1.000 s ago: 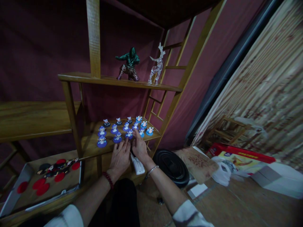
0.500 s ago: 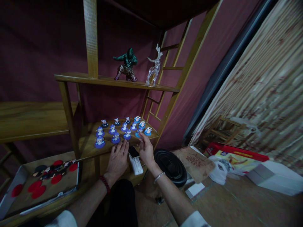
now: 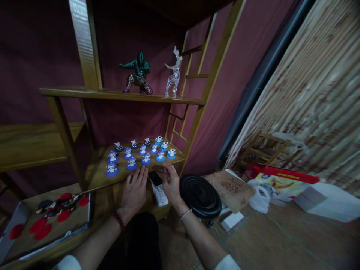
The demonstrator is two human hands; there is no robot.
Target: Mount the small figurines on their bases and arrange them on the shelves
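Note:
Several small cartoon figurines on round blue or black bases (image 3: 131, 163) stand in rows on a low wooden shelf (image 3: 98, 176). My left hand (image 3: 134, 194) lies flat at the shelf's front edge, with its fingertips just short of the nearest figurines. My right hand (image 3: 171, 183) hovers with curved fingers beside a black phone (image 3: 155, 179), which lies on a white remote-like object (image 3: 160, 197) between my hands. Neither hand holds anything I can see. A red beaded bracelet (image 3: 119, 221) circles my left wrist.
A green ninja figure (image 3: 137, 73) and a clear deer figurine (image 3: 173, 77) stand on the upper shelf. To the left lies a tray with red discs (image 3: 50, 221). To the right are a round black lid (image 3: 200, 195), brown paper (image 3: 232, 189) and a red box (image 3: 281, 176).
Both hands have drawn back from the figurines toward the shelf's front edge. The phone now shows fully, and the whole scene has shifted left in view.

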